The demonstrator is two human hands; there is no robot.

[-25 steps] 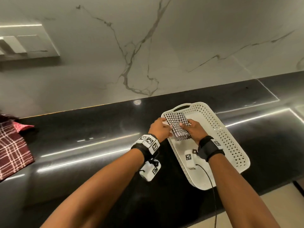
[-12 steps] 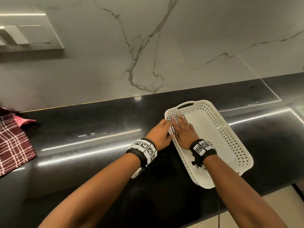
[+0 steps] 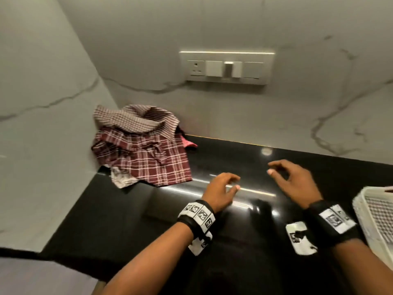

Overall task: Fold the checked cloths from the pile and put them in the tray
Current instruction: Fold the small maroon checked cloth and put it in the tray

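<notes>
Several checked cloths (image 3: 140, 150) lie heaped at the left corner of the black countertop (image 3: 119, 209); I see the left hand (image 3: 221, 190) and right hand (image 3: 297, 182) above it, fingers loosely curled, gripping nothing; far right, the white perforated tray (image 3: 361, 211) holds a folded checked cloth (image 3: 380, 218).

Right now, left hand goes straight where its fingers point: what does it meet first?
Probably the marble wall: the left hand points forward-right over bare counter. The cloth pile sits off to its left. Depth unclear.
</notes>
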